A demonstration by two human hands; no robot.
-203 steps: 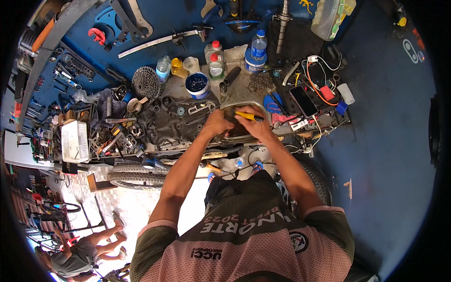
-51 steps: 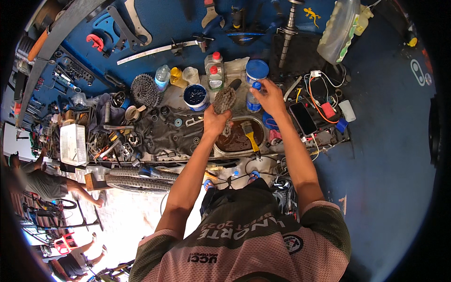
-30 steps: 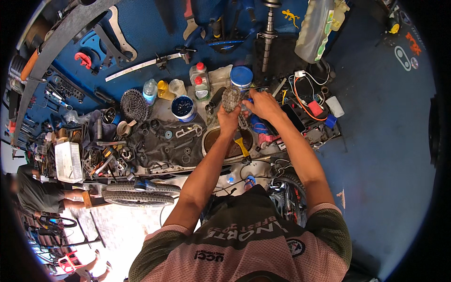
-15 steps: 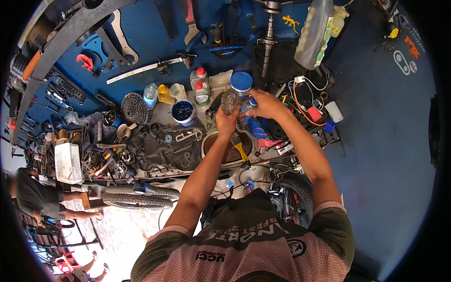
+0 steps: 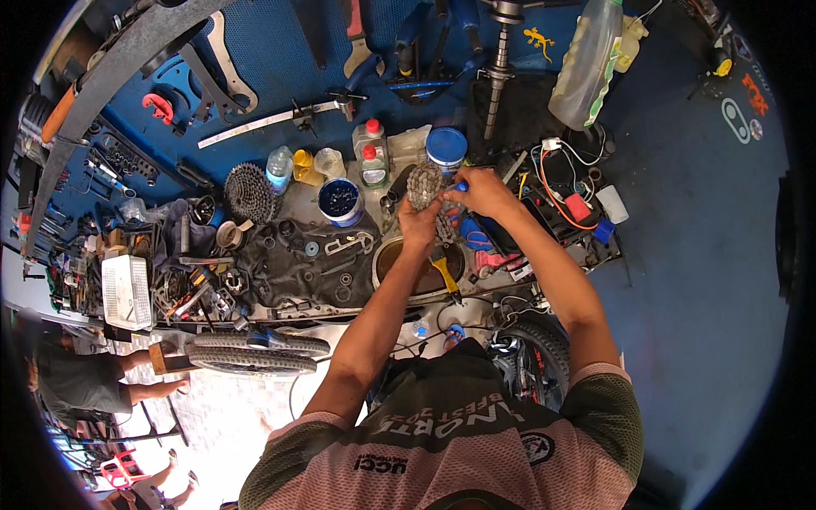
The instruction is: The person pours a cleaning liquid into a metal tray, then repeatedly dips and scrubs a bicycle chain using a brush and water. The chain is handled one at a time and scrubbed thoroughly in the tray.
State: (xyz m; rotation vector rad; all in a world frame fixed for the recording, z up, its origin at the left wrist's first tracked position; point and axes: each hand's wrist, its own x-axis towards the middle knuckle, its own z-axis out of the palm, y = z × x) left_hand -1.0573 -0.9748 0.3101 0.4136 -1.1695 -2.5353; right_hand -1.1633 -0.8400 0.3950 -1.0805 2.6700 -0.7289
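A bunched-up bicycle chain is gripped in my left hand, with its loose end hanging over the bench. Just to the right, my right hand is closed on a small blue object, whose lower part is hidden by the fingers. Both hands meet close together beside the chain. Below them stands a round basin, and a yellow-handled brush lies across its rim. Behind the hands is a tub with a blue lid.
An open tub of dark blue stuff, bottles and a cassette stand left on the bench. Cables lie at right. Tools hang on the blue wall. A wheel and a person are at lower left.
The clear blue-capped bottle seen between my hands no longer shows; only a blue part remains visible at my right fingers. The chain's loose end now hangs down in view.
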